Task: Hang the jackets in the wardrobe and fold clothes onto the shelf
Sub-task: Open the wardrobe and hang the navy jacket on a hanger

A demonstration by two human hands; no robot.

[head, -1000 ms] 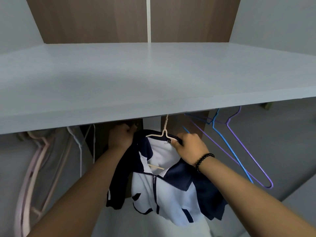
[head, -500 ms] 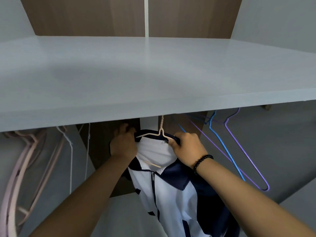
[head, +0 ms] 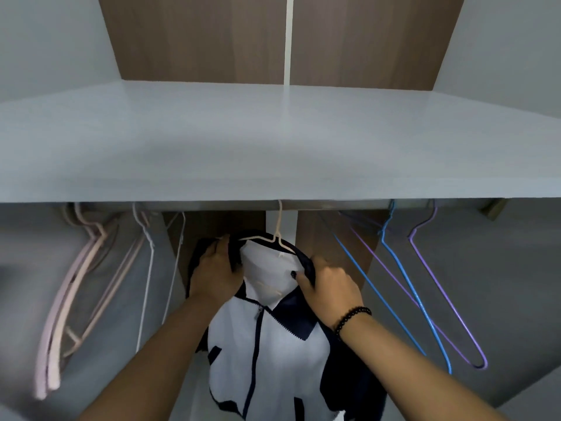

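White and navy, the jacket (head: 270,338) hung on a cream hanger (head: 274,237) under the shelf (head: 273,141), in the middle of the wardrobe. The left hand (head: 214,273) gripped the dark collar on one side. The right hand (head: 328,287) pinched the collar on the other side. It looked like the hanging step, with the jacket being set straight. Next, both hands would need to let go gently so it did not slip off. Blue and purple hangers (head: 425,299) hung bare to the right, pink ones (head: 69,299) to the left.
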